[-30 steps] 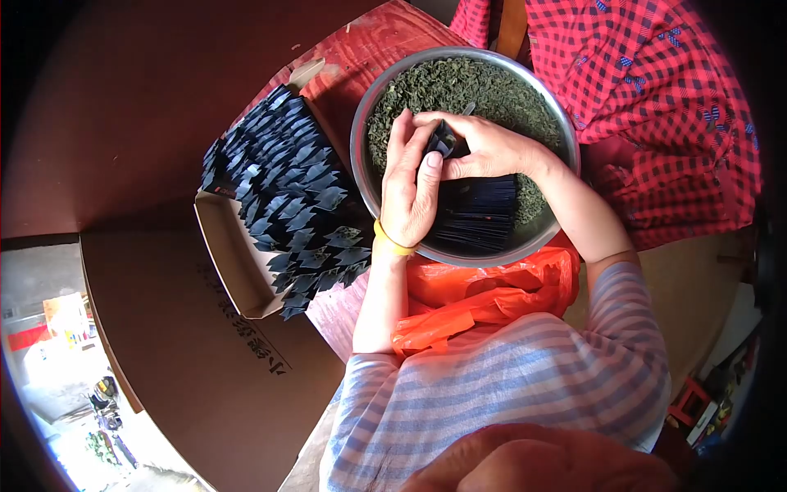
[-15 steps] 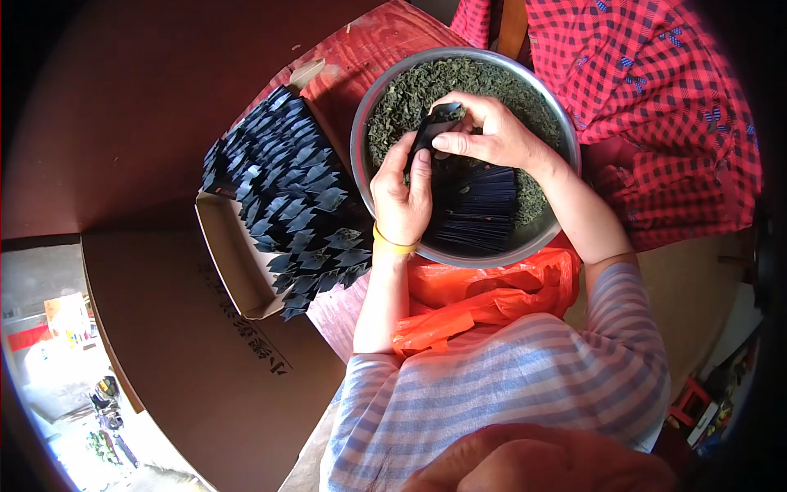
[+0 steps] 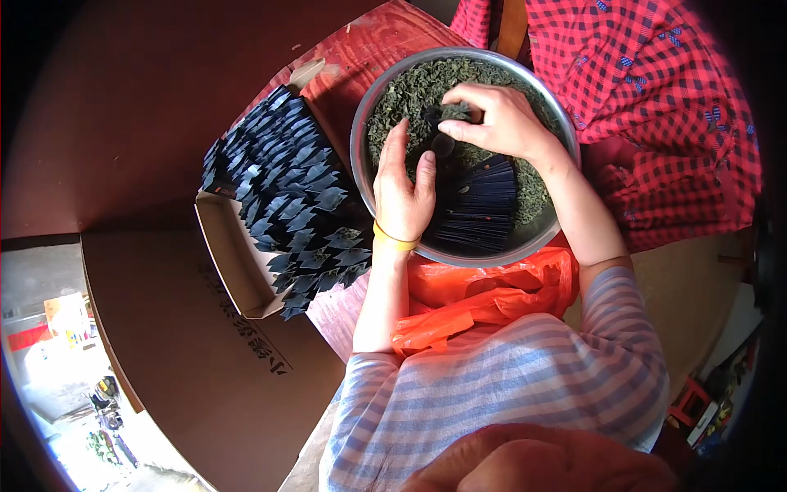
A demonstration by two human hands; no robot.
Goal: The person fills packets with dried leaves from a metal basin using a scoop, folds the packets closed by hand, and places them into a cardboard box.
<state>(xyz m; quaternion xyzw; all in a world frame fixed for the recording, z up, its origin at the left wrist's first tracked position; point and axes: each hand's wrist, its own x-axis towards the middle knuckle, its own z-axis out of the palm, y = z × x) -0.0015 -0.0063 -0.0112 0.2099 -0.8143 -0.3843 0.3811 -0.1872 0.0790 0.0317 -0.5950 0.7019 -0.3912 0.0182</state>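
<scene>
A steel bowl holds crumpled dried green tea leaves and a fanned stack of black packets. My left hand is over the bowl's left side, thumb and fingers stretched apart, a yellow band on its wrist. My right hand is curled above the leaves, thumb and fingers closed around a clump of leaves. Between the hands is a dark, rounded object; its shape is partly hidden, and I cannot tell whether my left hand touches it.
Left of the bowl, many black packets stand in rows in an open cardboard box. A red plastic bag lies at the bowl's near edge. Red checked cloth is at the right. The table has a worn red surface.
A black packet was held between both hands; my left fingers have since spread apart. My right hand has shifted slightly and closed on leaves.
</scene>
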